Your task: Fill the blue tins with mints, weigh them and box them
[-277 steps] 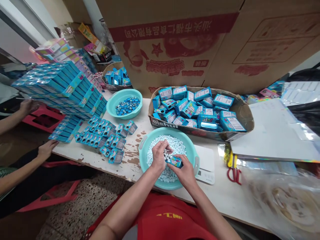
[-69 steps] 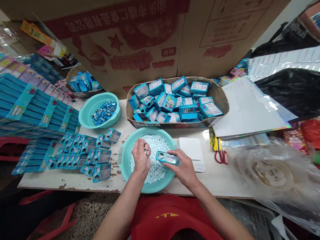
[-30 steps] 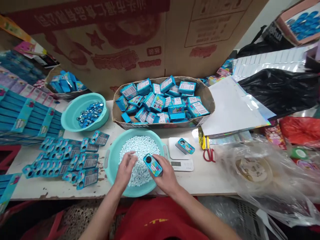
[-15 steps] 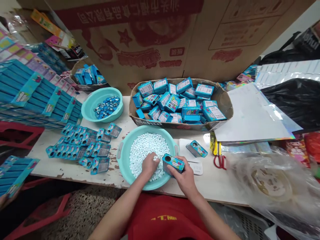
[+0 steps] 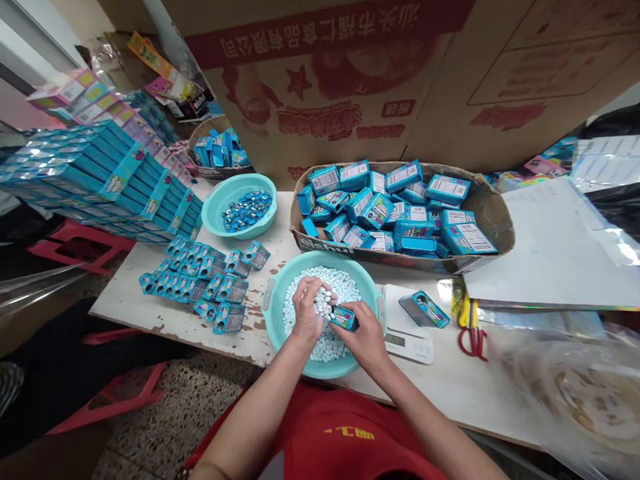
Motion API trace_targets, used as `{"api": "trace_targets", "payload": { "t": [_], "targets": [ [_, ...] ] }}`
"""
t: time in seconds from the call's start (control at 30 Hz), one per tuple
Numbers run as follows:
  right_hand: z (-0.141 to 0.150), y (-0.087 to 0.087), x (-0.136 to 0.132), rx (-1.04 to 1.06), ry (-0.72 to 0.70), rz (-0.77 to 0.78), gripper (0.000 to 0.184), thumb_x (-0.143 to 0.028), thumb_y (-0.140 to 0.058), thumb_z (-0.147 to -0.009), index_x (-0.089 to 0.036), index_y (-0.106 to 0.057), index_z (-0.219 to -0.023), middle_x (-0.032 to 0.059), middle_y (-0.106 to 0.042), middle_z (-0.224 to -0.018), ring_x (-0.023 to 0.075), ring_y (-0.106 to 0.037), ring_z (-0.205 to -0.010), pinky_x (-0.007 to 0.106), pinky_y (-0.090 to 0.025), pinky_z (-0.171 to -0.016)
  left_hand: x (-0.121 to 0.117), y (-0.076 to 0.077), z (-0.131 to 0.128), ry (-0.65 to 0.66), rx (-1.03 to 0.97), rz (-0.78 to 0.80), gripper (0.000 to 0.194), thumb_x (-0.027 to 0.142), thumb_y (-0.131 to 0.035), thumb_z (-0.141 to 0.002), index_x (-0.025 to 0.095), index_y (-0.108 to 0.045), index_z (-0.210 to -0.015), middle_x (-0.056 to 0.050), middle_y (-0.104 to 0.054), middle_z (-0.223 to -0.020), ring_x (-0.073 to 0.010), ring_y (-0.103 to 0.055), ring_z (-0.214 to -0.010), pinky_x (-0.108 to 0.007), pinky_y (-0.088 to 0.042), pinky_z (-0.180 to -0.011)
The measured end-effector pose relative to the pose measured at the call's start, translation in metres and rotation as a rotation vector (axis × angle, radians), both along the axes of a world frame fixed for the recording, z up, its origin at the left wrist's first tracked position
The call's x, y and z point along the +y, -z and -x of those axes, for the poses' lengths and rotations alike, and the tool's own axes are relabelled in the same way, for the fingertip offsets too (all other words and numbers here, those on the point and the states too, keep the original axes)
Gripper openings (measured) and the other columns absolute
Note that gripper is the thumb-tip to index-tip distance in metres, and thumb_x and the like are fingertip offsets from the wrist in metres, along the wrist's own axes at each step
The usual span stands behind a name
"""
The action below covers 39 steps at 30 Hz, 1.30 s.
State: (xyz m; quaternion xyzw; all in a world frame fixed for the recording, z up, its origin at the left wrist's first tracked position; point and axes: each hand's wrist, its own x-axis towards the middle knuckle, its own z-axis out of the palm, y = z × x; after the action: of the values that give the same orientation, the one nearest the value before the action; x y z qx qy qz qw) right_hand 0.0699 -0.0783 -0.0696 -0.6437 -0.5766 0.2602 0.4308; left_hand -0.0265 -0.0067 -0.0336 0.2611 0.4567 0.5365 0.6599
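Over the teal basin of small white candies, my left hand is cupped around a handful of them and tips them toward a small blue box. My right hand grips that box, held tilted above the candies. Another small blue box lies on the white scale just right of the basin.
A cardboard tray of blue boxes stands behind the basin. A second teal bowl of shiny blue pieces, rows of small boxes and stacked blue packs lie left. Red scissors, paper sheets and a plastic bag lie right.
My left hand scooped candies out of the basin and lifted them to the box; my right hand brought the box closer to it. The camera view swung left.
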Motion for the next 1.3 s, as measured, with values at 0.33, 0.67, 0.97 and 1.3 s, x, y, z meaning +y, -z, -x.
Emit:
{"api": "trace_targets", "payload": {
  "t": [0.33, 0.67, 0.97, 1.3],
  "targets": [
    [-0.002, -0.014, 0.006, -0.029, -0.030, 0.046, 0.027, -0.031, -0.069, -0.073, -0.023, -0.060, -0.098, 0.0041, -0.066, -0.096, 0.0249, -0.061, -0.094, 0.037, -0.044, -0.081, 0.006, -0.003, 0.002, -0.029, 0.041, -0.002, 0.031, 0.037, -0.068, -0.070, 0.019, -0.052, -0.089, 0.005, -0.057, -0.058, -0.0116, -0.057, -0.050, -0.023, -0.044, -0.051],
    [-0.007, -0.023, 0.004, -0.007, -0.035, 0.055, 0.027, -0.026, -0.070, -0.073, -0.024, -0.060, -0.098, 0.0045, -0.066, -0.096, 0.0251, -0.061, -0.095, 0.037, -0.045, -0.081, 0.004, 0.000, -0.005, -0.024, 0.091, -0.050, 0.030, 0.044, -0.064, -0.076, 0.016, -0.054, -0.067, 0.004, -0.052, -0.052, -0.0109, -0.055, -0.050, -0.023, -0.043, -0.054],
    [-0.012, -0.021, 0.003, 0.030, -0.003, 0.097, 0.027, -0.027, -0.070, -0.072, -0.023, -0.061, -0.097, 0.0043, -0.066, -0.096, 0.0252, -0.061, -0.095, 0.037, -0.046, -0.081, -0.002, -0.001, -0.012, -0.001, 0.066, -0.055, 0.025, 0.040, -0.061, -0.078, 0.016, -0.055, -0.072, 0.004, -0.052, -0.051, -0.0109, -0.055, -0.049, -0.023, -0.043, -0.053],
    [-0.014, -0.031, 0.000, 0.067, 0.032, 0.045, 0.025, -0.028, -0.070, -0.072, -0.024, -0.061, -0.095, 0.0039, -0.066, -0.094, 0.0242, -0.062, -0.092, 0.036, -0.047, -0.080, -0.004, -0.014, -0.017, -0.029, 0.109, -0.092, 0.025, 0.041, -0.060, -0.078, 0.017, -0.054, -0.074, 0.004, -0.053, -0.052, -0.0115, -0.057, -0.050, -0.022, -0.044, -0.053]
  ]
}}
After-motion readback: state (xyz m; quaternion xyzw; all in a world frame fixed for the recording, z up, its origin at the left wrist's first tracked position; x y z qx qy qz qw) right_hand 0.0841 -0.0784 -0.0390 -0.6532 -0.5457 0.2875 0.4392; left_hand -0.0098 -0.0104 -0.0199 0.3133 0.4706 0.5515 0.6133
